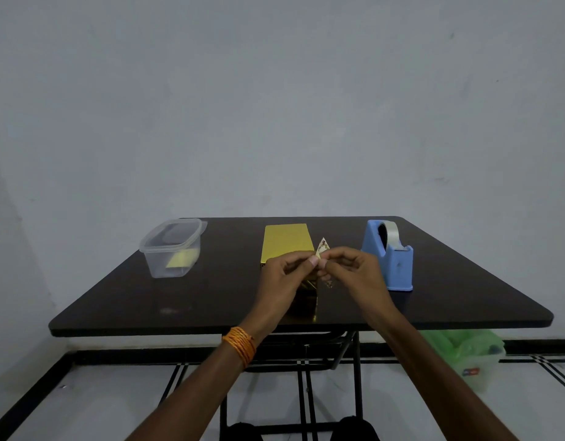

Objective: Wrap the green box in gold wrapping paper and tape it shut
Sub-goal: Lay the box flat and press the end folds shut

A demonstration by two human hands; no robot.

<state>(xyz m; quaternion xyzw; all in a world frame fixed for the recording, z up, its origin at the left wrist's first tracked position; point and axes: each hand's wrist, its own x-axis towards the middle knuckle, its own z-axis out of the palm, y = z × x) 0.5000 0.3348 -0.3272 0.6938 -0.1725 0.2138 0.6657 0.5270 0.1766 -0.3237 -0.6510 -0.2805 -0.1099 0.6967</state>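
Observation:
A box covered in gold wrapping paper (287,241) lies in the middle of the dark table (449,297); no green shows on it. Just above its near end, my left hand (282,276) and my right hand (349,270) meet. Between their thumbs and fingertips they pinch a small printed paper tag (322,246) with a red pattern, whose tips stick out above and below the fingers. The box's near end is partly hidden behind my hands. A blue tape dispenser (391,256) with a clear tape roll stands to the right of my right hand.
A clear plastic container (171,249) with a yellow piece inside stands at the table's left. Below the table's right edge a green plastic bag (465,348) lies on the tiled floor. A bare wall rises behind the table.

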